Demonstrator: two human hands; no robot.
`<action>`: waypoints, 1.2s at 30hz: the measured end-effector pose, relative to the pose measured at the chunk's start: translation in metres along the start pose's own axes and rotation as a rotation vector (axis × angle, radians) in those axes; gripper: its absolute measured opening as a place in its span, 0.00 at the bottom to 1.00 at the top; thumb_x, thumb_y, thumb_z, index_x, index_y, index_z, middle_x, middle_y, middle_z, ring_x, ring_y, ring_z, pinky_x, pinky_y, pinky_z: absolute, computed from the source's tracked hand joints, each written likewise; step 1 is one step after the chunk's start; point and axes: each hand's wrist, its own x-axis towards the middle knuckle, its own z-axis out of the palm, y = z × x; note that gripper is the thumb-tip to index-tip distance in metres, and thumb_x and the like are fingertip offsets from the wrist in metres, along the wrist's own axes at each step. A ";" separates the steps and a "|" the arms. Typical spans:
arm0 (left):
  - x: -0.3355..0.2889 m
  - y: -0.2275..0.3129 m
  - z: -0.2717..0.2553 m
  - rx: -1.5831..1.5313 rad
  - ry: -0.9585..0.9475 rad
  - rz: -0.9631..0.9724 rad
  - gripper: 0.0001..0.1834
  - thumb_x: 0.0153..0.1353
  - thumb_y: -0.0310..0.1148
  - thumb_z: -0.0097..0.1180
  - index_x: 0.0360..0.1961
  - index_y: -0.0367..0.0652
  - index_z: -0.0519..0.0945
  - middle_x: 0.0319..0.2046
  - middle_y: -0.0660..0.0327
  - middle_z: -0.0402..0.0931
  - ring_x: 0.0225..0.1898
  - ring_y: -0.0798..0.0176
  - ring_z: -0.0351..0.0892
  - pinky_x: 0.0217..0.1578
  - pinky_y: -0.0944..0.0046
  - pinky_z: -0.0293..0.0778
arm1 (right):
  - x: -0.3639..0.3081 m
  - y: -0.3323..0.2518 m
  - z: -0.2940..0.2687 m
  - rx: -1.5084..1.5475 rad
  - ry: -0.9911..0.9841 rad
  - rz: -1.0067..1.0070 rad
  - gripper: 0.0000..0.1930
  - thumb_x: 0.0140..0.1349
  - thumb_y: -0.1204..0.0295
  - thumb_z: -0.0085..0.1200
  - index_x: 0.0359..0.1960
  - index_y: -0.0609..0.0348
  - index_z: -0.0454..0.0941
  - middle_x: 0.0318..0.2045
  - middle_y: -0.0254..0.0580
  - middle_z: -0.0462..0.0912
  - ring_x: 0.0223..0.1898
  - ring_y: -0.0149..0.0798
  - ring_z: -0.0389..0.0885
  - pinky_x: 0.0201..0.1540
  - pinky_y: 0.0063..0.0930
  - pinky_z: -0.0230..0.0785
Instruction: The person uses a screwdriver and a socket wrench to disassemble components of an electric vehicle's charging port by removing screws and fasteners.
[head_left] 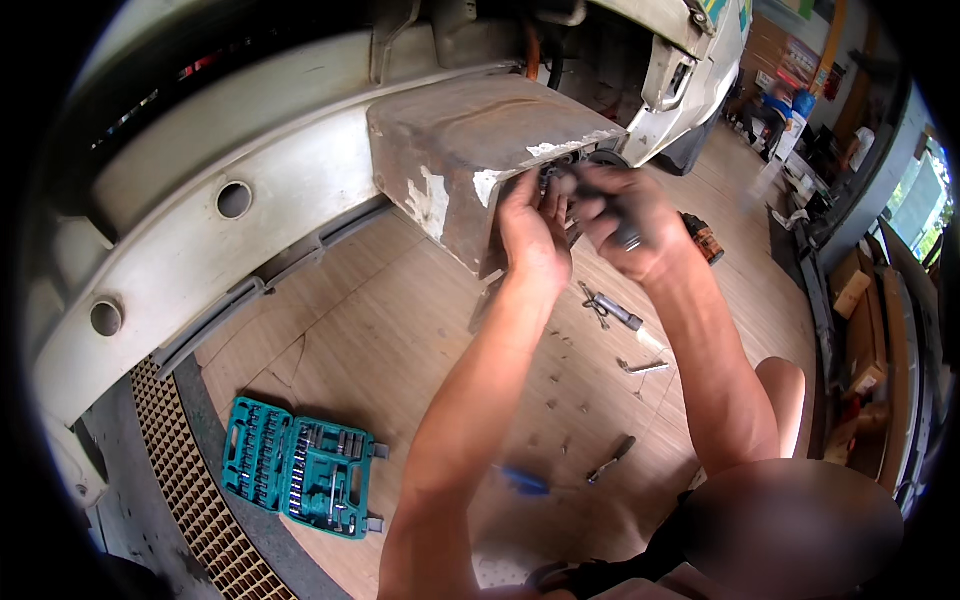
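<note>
A brown metal box (460, 130) with peeling white paint juts from the vehicle's white frame rail. At its right end, my left hand (533, 228) reaches up with curled fingers against dark metal parts (556, 172). What those fingers grip is hidden. Just right of it, my right hand (645, 220) is closed around a dark-handled tool (627, 222) with a shiny metal end. Motion smears this hand, so the tool's exact kind does not show. Both forearms come up from the lower edge.
An open teal socket set (300, 465) lies on the tiled floor beside a drain grate (190, 470). Under my arms lie a grey cylindrical tool (615, 310), a dark-handled tool (610, 460) and a blurred blue object (522, 480). An orange-and-black power tool (703, 240) rests farther right. Someone sits far back.
</note>
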 end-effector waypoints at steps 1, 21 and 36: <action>0.004 0.000 -0.004 -0.024 0.035 0.018 0.11 0.67 0.45 0.51 0.35 0.49 0.75 0.28 0.72 0.70 0.23 0.71 0.71 0.13 0.68 0.60 | 0.002 -0.003 -0.004 0.285 0.035 0.081 0.07 0.70 0.73 0.46 0.42 0.62 0.73 0.30 0.42 0.79 0.20 0.28 0.72 0.14 0.15 0.62; 0.000 0.001 0.008 0.021 -0.081 -0.002 0.14 0.65 0.36 0.56 0.47 0.41 0.78 0.37 0.64 0.76 0.38 0.67 0.77 0.41 0.66 0.75 | -0.023 0.046 0.002 -1.829 0.380 -1.024 0.14 0.69 0.67 0.48 0.45 0.69 0.72 0.27 0.56 0.79 0.18 0.50 0.74 0.22 0.40 0.71; -0.014 0.007 0.020 0.060 0.024 0.012 0.12 0.65 0.33 0.58 0.44 0.36 0.78 0.36 0.63 0.79 0.31 0.76 0.72 0.30 0.74 0.68 | -0.031 0.058 0.003 -1.751 0.554 -0.780 0.15 0.68 0.64 0.49 0.45 0.66 0.75 0.18 0.45 0.78 0.16 0.49 0.77 0.21 0.41 0.72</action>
